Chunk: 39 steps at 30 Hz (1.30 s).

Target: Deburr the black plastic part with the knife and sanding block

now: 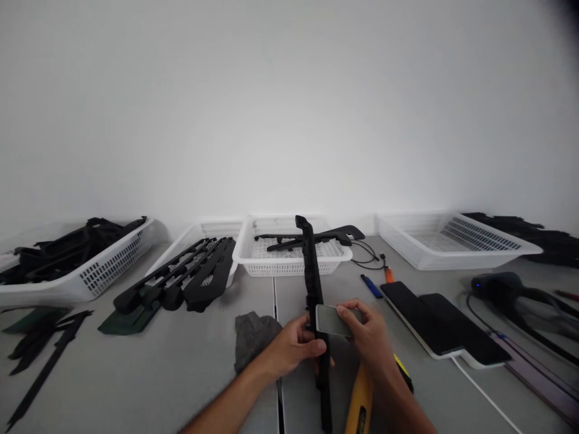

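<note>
My left hand (298, 346) is closed around a long black plastic part (312, 271), which stands nearly upright in the view, with its hooked upper end in front of a white basket. Pinched in my right hand (368, 331) is a flat grey rectangular pad (332, 320) with a pale rim. The pad's left edge touches, or almost touches, the side of the black part just above my left thumb. A crumpled grey cloth (254, 339) lies left of my left hand. Below my right hand is a yellow tool handle (360, 401), partly hidden by the wrist.
White baskets (294, 266) line the wall, several with black parts. Long black pieces (208, 274) overhang one basket. More thin black parts (49, 367) lie at left. To the right are a blue cutter (371, 286), two dark-screened devices (423, 316) and black cables (511, 301).
</note>
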{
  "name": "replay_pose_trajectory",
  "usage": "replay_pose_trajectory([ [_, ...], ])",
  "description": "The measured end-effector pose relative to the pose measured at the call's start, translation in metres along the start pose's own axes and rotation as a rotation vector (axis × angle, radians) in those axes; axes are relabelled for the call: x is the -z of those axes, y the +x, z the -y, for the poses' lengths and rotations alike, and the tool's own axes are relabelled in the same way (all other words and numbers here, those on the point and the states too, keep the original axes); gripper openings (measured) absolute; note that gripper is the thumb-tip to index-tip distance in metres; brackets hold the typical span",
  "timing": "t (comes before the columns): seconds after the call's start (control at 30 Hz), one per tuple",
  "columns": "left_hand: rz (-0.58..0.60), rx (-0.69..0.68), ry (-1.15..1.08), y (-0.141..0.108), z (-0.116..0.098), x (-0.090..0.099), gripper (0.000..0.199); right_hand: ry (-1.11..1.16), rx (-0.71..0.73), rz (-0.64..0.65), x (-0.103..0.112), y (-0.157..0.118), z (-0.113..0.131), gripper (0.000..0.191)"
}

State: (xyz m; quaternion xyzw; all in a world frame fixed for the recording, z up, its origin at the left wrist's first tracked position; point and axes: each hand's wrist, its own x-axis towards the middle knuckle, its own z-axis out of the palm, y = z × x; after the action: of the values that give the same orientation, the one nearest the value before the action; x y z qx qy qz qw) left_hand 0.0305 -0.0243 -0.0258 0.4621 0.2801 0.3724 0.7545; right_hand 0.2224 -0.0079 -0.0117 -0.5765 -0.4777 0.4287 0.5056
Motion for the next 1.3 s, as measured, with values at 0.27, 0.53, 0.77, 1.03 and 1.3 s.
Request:
replay_pose_trajectory([
  [0.27,-0.021,0.020,0.011,-0.003,-0.003,-0.002,0.075,-0.004,0.007,-0.009,0.001,0.000,-0.001,0.038],
  [0.53,-0.015,0.034,0.015,-0.002,0.002,0.003,0.071,0.043,-0.019,-0.042,0.006,0.003,-0.003,0.037],
  [0.77,-0.003,0.080,0.014,-0.001,0.007,0.004,0.061,0.109,-0.041,0.057,0.002,0.002,-0.003,0.045],
  [1.03,0.001,0.133,-0.121,-0.002,-0.002,0.008,0.088,0.122,-0.047,0.105,0.000,0.001,-0.002,0.046],
  [1.3,-0.046,0.132,-0.111,0.002,0.005,0.006,0.074,0.151,-0.072,0.160,0.000,0.001,-0.004,0.044],
])
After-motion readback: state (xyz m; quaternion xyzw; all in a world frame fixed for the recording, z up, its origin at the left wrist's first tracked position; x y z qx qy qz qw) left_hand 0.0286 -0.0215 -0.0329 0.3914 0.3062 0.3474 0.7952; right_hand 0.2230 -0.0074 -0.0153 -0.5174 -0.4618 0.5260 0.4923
